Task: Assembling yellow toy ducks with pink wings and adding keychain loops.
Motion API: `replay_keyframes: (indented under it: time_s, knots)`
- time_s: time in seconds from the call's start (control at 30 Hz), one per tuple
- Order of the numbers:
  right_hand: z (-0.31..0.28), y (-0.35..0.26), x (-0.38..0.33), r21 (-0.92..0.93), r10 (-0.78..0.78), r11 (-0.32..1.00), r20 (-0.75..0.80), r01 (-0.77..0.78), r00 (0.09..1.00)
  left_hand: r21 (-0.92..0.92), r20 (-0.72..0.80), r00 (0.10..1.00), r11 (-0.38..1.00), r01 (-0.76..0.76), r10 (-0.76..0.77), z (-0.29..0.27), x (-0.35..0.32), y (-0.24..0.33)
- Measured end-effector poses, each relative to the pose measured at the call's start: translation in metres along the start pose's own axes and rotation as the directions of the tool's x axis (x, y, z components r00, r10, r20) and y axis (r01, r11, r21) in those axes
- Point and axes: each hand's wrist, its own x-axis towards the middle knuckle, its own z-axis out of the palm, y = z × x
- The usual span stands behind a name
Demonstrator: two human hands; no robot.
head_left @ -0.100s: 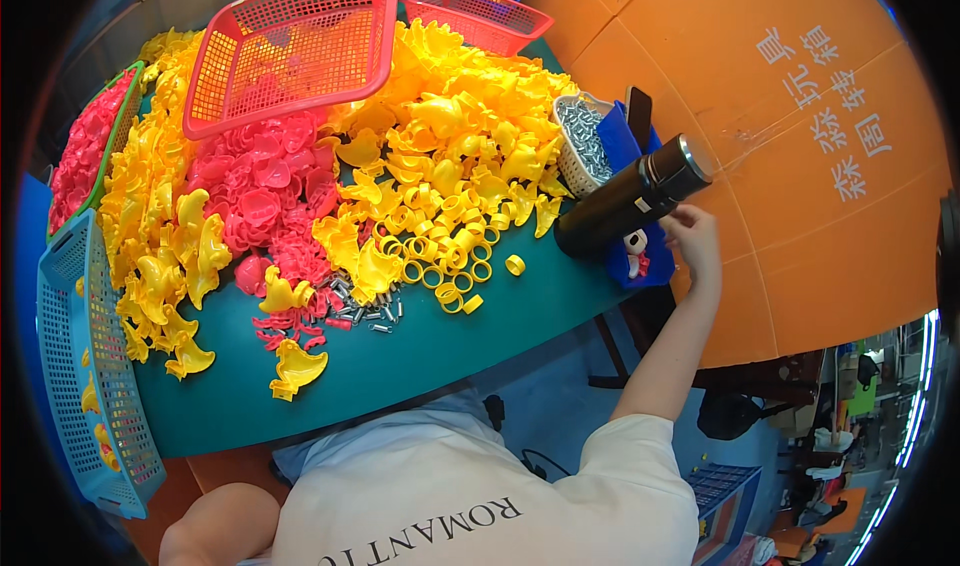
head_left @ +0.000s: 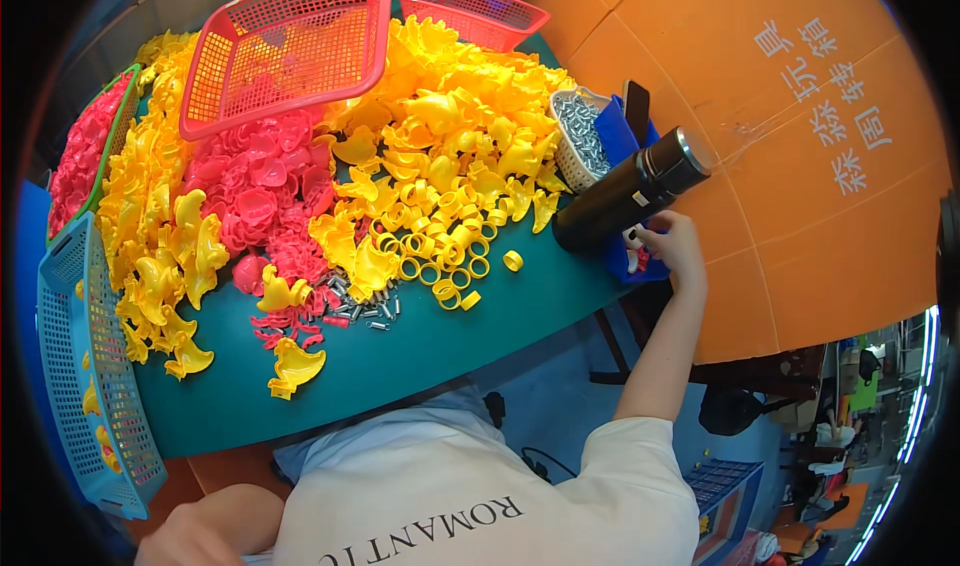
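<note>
My right hand (head_left: pixel 676 247) reaches over a blue bin (head_left: pixel 652 269) at the right end of the table. Its fingers are bent and apart, the tips close to a small white piece with a dark spot (head_left: pixel 631 236). Pink pieces show beside it in the bin; whether the fingers touch anything is unclear. A black flask with a silver lid (head_left: pixel 630 194) leans across the bin, just above the hand. My left hand (head_left: pixel 185 538) is low at the left edge of the view, partly cut off and blurred, its fingers hidden.
Glossy yellow shells (head_left: pixel 430 116), pink parts (head_left: pixel 265 186), yellow rings (head_left: pixel 440 256) and metal pins (head_left: pixel 375 311) lie on the green tabletop (head_left: pixel 400 376). Baskets stand around: red (head_left: pixel 187 116), blue (head_left: pixel 75 366), white with screws (head_left: pixel 563 146). An orange board (head_left: pixel 740 296) rises at right.
My right hand has moved slightly left and down, closer to the white piece in the blue bin. My left hand has come further into view at lower left.
</note>
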Motion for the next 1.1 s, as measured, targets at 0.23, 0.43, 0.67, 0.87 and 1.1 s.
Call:
replay_keyframes:
  time_s: [0.23, 0.43, 0.67, 0.87, 1.1]
  knots:
    - [0.029, 0.0, 0.011, -0.281, -0.1, 0.955, -0.015, 0.091, 0.995, -0.347, -0.392, 0.915, 0.936, -0.054, -0.092, -0.004, -0.039, -0.08]
    - [0.031, 0.028, 0.006, -0.135, -0.045, 0.99, -0.096, 0.031, 0.994, -0.396, -0.507, 0.745, 0.885, 0.245, -0.433, -0.005, -0.052, -0.135]
    - [-0.004, -0.027, -0.07, 0.576, 0.091, 0.765, -0.539, 0.287, 0.837, -0.402, -0.519, 0.702, 0.864, 0.304, -0.489, 0.002, -0.045, -0.163]
    - [0.085, -0.134, -0.165, 0.763, -0.466, 0.569, -0.008, 0.306, 0.885, -0.292, -0.71, 0.577, 0.914, 0.28, -0.404, 0.007, -0.023, -0.185]
    - [0.187, -0.181, -0.224, 0.74, -0.652, 0.533, 0.05, 0.41, 0.757, -0.034, -0.913, 0.386, 0.968, 0.247, -0.13, -0.003, -0.034, -0.203]
